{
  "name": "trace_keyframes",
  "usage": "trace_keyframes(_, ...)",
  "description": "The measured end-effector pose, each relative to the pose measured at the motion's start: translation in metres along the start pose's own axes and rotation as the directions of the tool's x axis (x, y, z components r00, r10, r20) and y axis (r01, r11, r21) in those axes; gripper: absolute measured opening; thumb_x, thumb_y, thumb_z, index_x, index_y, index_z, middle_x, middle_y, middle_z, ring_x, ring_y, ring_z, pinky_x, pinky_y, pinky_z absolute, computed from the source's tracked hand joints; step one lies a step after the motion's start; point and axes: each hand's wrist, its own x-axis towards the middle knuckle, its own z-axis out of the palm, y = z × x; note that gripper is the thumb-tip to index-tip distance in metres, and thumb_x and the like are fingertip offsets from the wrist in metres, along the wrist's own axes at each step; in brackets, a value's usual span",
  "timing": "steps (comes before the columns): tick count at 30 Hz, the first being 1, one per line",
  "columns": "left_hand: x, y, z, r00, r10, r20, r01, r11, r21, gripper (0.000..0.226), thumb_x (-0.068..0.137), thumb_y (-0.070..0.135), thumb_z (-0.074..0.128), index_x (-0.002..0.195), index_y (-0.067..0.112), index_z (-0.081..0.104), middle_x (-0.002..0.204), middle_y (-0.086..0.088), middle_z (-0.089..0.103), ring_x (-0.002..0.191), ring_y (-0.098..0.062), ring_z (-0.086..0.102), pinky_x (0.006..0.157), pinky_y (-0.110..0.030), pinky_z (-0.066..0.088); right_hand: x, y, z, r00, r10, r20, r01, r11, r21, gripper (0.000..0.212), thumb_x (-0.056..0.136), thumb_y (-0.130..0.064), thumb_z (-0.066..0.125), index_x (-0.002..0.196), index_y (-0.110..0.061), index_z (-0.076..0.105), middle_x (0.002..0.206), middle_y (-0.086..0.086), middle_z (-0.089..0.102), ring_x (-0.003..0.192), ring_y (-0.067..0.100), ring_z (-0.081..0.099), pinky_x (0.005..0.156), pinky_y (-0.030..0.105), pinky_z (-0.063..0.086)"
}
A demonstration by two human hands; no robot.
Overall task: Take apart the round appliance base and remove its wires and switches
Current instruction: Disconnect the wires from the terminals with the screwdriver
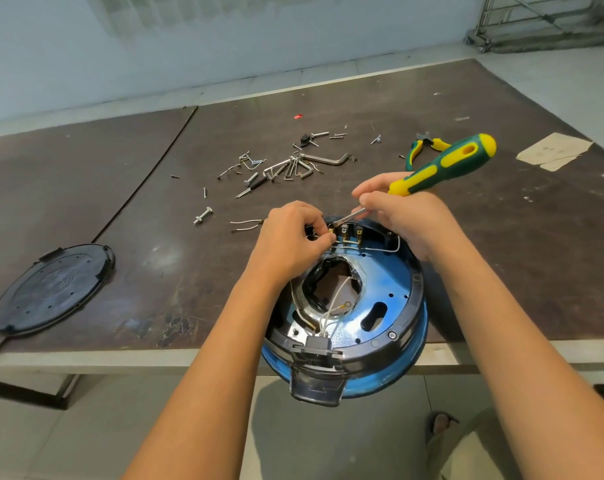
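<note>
Both bare forearms reach in from the lower edge, the left from about 7 o'clock and the right from about 5 o'clock, and the hands sit close together but apart near the centre. The left hand (290,239) is knuckles-up with curled fingers (309,216), thumb and forefinger pinching a brass terminal (330,232) on its 3 o'clock side. The right hand (402,221) bends at the wrist toward 10 o'clock and grips the screwdriver (442,164) low on its handle, which sticks out toward 2 o'clock.
</note>
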Motion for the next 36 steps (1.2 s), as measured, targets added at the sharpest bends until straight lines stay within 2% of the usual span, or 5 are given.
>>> trace_keyframes(7, 0.0, 0.001, -0.001, 1.0, 0.002, 0.005, -0.002, 1.0, 0.009, 0.013, 0.081, 0.029, 0.076, 0.07, 0.024, 0.072, 0.099, 0.008, 0.07, 0.096, -0.008, 0.061, 0.088, -0.033, 0.048, 0.004, 0.002, -0.002, 0.994, 0.112, -0.01, -0.11, 0.988, 0.104, 0.019, 0.092, -0.002, 0.066, 0.086, -0.017, 0.076, 0.071, -0.002, 0.075, 0.072, 0.009, 0.076, 0.072, 0.018, 0.054)
trace_keyframes(17, 0.0, 0.002, 0.0, 1.0, 0.012, -0.001, -0.012, 1.0, 0.01, 0.011, 0.079, 0.025, 0.075, 0.069, 0.022, 0.072, 0.097, 0.007, 0.07, 0.094, -0.007, 0.061, 0.086, -0.031, 0.047, 0.007, 0.007, -0.003, 0.981, 0.192, 0.0, -0.185, 0.949, 0.253, 0.019, 0.092, 0.002, 0.063, 0.086, -0.012, 0.075, 0.07, 0.004, 0.075, 0.07, 0.015, 0.076, 0.077, 0.026, 0.061)
trace_keyframes(24, 0.0, 0.002, 0.0, 1.0, 0.011, 0.004, -0.011, 1.0, 0.006, 0.01, 0.078, 0.024, 0.075, 0.069, 0.023, 0.072, 0.097, 0.007, 0.07, 0.094, -0.008, 0.062, 0.087, -0.035, 0.051, 0.01, 0.01, -0.006, 0.987, 0.155, 0.032, -0.158, 0.942, 0.295, 0.016, 0.094, 0.006, 0.058, 0.103, 0.002, 0.07, 0.087, 0.022, 0.068, 0.037, 0.002, 0.057, 0.041, 0.007, 0.041)
trace_keyframes(27, 0.0, 0.001, 0.001, 1.0, 0.015, 0.0, -0.015, 1.0, 0.006, 0.01, 0.078, 0.023, 0.075, 0.069, 0.022, 0.072, 0.097, 0.007, 0.07, 0.094, -0.008, 0.062, 0.086, -0.034, 0.052, 0.01, 0.011, -0.008, 0.992, 0.114, 0.052, -0.124, 0.949, 0.289, 0.017, 0.095, 0.007, 0.058, 0.108, 0.004, 0.068, 0.088, 0.024, 0.067, 0.036, 0.001, 0.055, 0.042, 0.007, 0.042)
trace_keyframes(36, 0.0, 0.0, 0.001, 0.999, 0.035, -0.011, -0.035, 0.999, 0.01, 0.01, 0.077, 0.023, 0.075, 0.068, 0.022, 0.072, 0.095, 0.007, 0.071, 0.092, -0.007, 0.062, 0.085, -0.034, 0.052, 0.016, 0.02, -0.006, 0.996, 0.082, 0.019, -0.084, 0.96, 0.266, 0.013, 0.091, -0.001, 0.068, 0.09, -0.012, 0.074, 0.069, 0.006, 0.075, 0.071, 0.02, 0.075, 0.07, 0.025, 0.061)
